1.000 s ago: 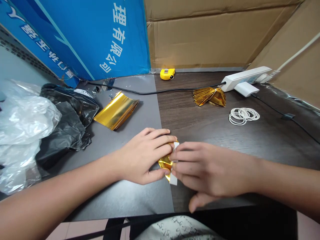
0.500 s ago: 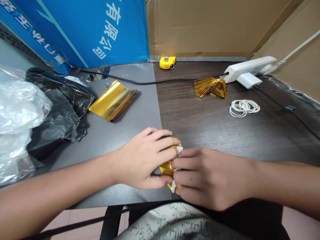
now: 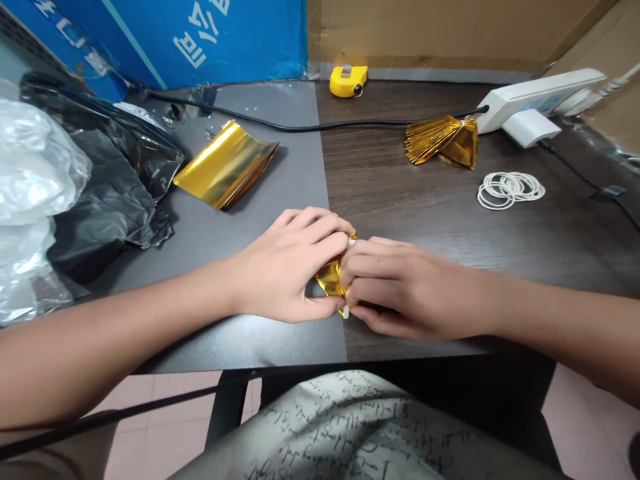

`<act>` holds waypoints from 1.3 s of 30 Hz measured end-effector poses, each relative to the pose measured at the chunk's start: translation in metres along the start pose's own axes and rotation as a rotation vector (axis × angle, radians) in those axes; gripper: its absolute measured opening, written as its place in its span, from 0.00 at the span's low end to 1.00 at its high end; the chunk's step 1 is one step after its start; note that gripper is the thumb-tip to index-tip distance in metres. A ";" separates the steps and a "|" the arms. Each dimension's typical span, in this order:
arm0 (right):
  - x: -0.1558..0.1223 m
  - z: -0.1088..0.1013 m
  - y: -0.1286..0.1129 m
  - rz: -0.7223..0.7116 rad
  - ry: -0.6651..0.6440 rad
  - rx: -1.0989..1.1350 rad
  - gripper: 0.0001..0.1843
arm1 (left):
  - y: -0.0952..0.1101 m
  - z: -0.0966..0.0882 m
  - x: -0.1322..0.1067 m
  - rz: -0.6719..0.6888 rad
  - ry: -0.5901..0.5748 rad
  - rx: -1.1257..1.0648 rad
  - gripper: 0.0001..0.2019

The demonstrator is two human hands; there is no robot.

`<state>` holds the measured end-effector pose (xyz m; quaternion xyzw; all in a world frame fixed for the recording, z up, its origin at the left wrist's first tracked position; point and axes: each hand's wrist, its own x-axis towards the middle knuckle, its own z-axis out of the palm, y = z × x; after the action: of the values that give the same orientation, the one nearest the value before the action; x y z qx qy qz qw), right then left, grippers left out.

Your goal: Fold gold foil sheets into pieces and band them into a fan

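A small folded piece of gold foil paper [image 3: 330,280] with a white underside lies near the table's front edge. My left hand [image 3: 287,267] pinches its left side with curled fingers and thumb. My right hand [image 3: 400,287] presses against the right side, fingers closed over it, so most of the paper is hidden. A stack of flat gold foil sheets [image 3: 225,163] rests on the grey mat to the back left. A finished pleated gold fan [image 3: 440,139] lies at the back right.
White rubber bands [image 3: 510,190] lie right of the fan. A white power strip [image 3: 537,107], a black cable [image 3: 350,123] and a yellow tape measure [image 3: 349,80] sit at the back. Black and clear plastic bags [image 3: 75,180] fill the left side.
My hands have drawn closer together and tightened over the gold paper, hiding more of it. The view has tilted down, so the table edge and my lap show more.
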<state>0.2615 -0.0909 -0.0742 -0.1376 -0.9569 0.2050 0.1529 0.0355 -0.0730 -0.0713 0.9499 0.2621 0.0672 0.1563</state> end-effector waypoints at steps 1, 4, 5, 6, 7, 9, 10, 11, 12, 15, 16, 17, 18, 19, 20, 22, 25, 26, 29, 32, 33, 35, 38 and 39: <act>0.000 0.001 -0.001 0.007 0.002 -0.014 0.10 | 0.000 0.000 0.000 -0.003 -0.003 -0.008 0.23; 0.000 0.004 -0.004 0.025 0.024 -0.057 0.09 | 0.000 0.000 0.000 -0.011 -0.014 -0.029 0.24; 0.001 0.005 -0.005 0.028 0.030 -0.071 0.09 | -0.001 0.000 0.000 -0.014 -0.018 -0.035 0.24; 0.001 0.006 -0.006 0.031 0.034 -0.082 0.09 | -0.001 0.000 0.000 -0.018 -0.020 -0.041 0.24; 0.001 0.007 -0.007 0.034 0.034 -0.091 0.09 | -0.001 0.000 0.000 -0.021 -0.022 -0.045 0.23; 0.001 0.008 -0.008 0.038 0.033 -0.107 0.10 | -0.001 0.001 0.000 -0.025 -0.017 -0.050 0.24; 0.001 0.009 -0.008 0.038 0.039 -0.117 0.10 | 0.000 0.001 0.000 -0.025 -0.014 -0.048 0.24; 0.001 0.009 -0.008 0.036 0.050 -0.126 0.10 | 0.000 0.001 0.000 -0.022 -0.014 -0.045 0.24; 0.001 0.010 -0.009 0.035 0.062 -0.134 0.10 | 0.000 0.001 0.000 -0.020 -0.015 -0.041 0.25; 0.001 0.012 -0.010 0.030 0.092 -0.146 0.09 | 0.000 0.002 -0.001 -0.015 -0.019 -0.035 0.25; 0.001 0.012 -0.010 0.028 0.098 -0.149 0.09 | -0.001 0.002 -0.001 -0.014 -0.018 -0.036 0.25; 0.001 0.012 -0.010 0.024 0.105 -0.152 0.09 | -0.001 0.002 -0.001 -0.014 -0.017 -0.037 0.25; 0.001 0.012 -0.010 0.018 0.113 -0.156 0.09 | -0.001 0.002 -0.001 -0.013 -0.017 -0.038 0.25; 0.001 0.012 -0.011 0.016 0.118 -0.160 0.09 | -0.001 0.002 -0.001 -0.013 -0.017 -0.038 0.25; 0.002 0.012 -0.011 0.017 0.118 -0.163 0.09 | 0.000 0.002 -0.002 -0.012 -0.018 -0.037 0.25; 0.002 0.012 -0.012 0.028 0.118 -0.161 0.10 | 0.000 0.002 -0.002 -0.013 -0.018 -0.035 0.25; 0.002 0.010 -0.012 0.036 0.124 -0.148 0.09 | 0.000 0.002 -0.001 -0.014 -0.017 -0.029 0.24; 0.001 0.009 -0.012 0.028 0.125 -0.147 0.08 | 0.000 0.002 -0.001 -0.014 -0.017 -0.026 0.24; -0.002 0.006 -0.013 -0.031 0.100 -0.191 0.09 | 0.001 0.002 -0.001 -0.008 -0.007 -0.015 0.24; -0.005 0.004 -0.013 -0.084 0.080 -0.262 0.12 | 0.002 0.003 -0.002 0.010 0.009 0.019 0.22; -0.005 0.004 -0.013 -0.086 0.075 -0.268 0.13 | 0.002 0.004 -0.003 0.019 0.012 0.036 0.22; -0.004 0.004 -0.012 -0.067 0.057 -0.252 0.14 | 0.002 0.006 -0.004 0.039 0.018 0.070 0.23; -0.001 0.004 -0.012 -0.002 0.037 -0.197 0.15 | 0.002 0.009 -0.005 0.058 0.030 0.110 0.25; 0.000 0.004 -0.011 0.021 0.036 -0.179 0.14 | 0.002 0.010 -0.006 0.060 0.036 0.119 0.25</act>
<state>0.2579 -0.1025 -0.0730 -0.1646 -0.9669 0.1178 0.1550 0.0335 -0.0803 -0.0808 0.9636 0.2396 0.0732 0.0927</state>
